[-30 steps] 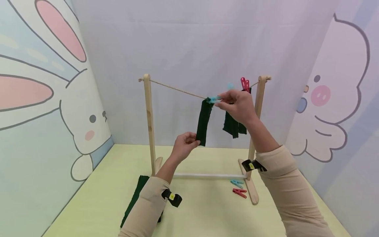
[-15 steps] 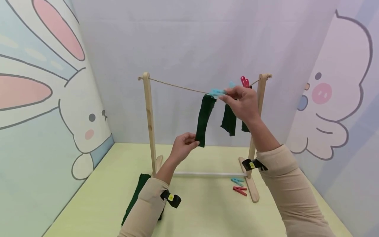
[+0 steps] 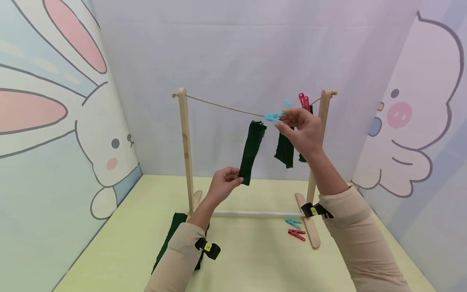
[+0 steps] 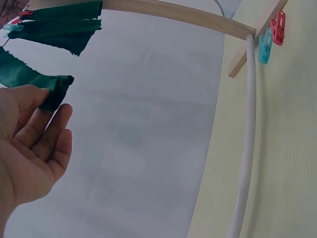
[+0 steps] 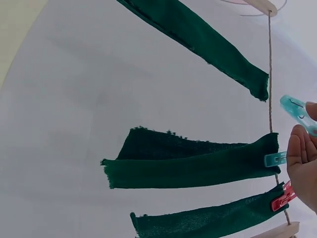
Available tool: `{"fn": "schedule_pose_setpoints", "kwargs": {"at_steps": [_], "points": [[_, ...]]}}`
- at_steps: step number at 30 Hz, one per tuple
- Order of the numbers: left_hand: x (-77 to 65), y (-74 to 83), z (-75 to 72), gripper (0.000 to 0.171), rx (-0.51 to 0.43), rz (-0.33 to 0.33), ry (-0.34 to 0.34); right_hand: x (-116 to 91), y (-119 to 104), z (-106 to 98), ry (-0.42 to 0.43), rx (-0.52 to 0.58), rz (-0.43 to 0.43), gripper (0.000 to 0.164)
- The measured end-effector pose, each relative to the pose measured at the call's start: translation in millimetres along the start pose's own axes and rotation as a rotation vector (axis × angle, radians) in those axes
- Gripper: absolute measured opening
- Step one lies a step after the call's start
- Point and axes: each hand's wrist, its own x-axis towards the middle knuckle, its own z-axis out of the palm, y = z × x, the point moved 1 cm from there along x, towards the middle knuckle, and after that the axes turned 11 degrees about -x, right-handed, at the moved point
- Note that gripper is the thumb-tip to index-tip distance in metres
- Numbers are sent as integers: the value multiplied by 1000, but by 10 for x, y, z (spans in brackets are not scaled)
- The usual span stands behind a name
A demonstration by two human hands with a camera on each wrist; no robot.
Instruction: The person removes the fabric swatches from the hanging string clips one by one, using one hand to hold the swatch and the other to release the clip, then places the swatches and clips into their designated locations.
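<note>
My left hand (image 3: 222, 184) pinches the lower end of a dark green cloth strip (image 3: 252, 142) between thumb and fingers. The strip leans slightly right, and in the right wrist view its upper end comes right up to the rope (image 5: 270, 54). Just right of that end, my right hand (image 3: 300, 129) pinches a light blue clothespin (image 3: 273, 117) by its handles, with no cloth in its tip. Farther right, two more green strips (image 5: 193, 166) hang from the rope, one under a blue clothespin (image 5: 275, 158), the other under a red clothespin (image 5: 283, 197).
The rope is strung between two wooden posts (image 3: 185, 142), joined low down by a white rod (image 3: 251, 213). By the right foot (image 3: 310, 227) lie a blue clothespin (image 3: 293, 222) and a red clothespin (image 3: 297, 234). More green cloth (image 3: 175, 227) lies at left, partly behind my left forearm.
The right hand's blue clothespin has come off the strip's upper end and moved right and slightly up. The rope sags less. My left hand keeps the strip's lower end.
</note>
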Motion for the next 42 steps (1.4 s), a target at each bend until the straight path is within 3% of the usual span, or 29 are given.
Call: {"fn": "schedule_pose_setpoints", "kwargs": {"at_steps": [6, 9, 18, 31, 42], "points": [[-142, 135, 13, 16, 14, -20, 1, -122, 61, -27, -59, 24, 96, 28], [-183, 115, 9, 17, 21, -29, -10, -189, 93, -49, -81, 44, 123, 29], [-263, -293, -109, 23, 47, -73, 11, -432, 194, -95, -185, -113, 175, 28], [-463, -511, -231, 23, 61, -170, 39, -945, 452, -162, -371, -162, 354, 27], [-620, -569, -261, 34, -42, -192, 30, -1400, 619, -211, -443, -156, 539, 31]]}}
